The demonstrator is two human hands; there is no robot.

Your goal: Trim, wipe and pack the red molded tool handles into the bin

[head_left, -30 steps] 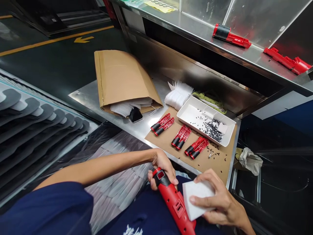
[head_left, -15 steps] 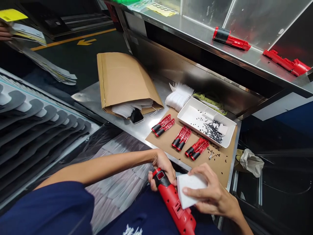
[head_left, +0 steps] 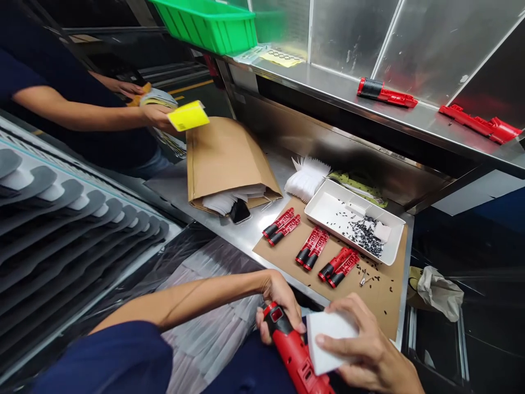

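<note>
My left hand is closed round the black upper end of a red and black plastic tool housing, which slants down over my lap. In my right hand is a white sponge-like block, held between thumb and fingers. The block lies against or just over the side of the housing; I cannot tell whether it touches. Beyond my hands, several red and black housing halves rest in pairs on a brown cardboard sheet.
A white tray holds small black pieces and a pale block. Left of it stand a cardboard box with white sheets and a phone. Another person's hand holds a yellow card. A green bin sits on the shelf.
The view has shifted, so the bench appears lower and the green bin shows more. The other person has come further into view with the yellow card. My hands keep the housing and block.
</note>
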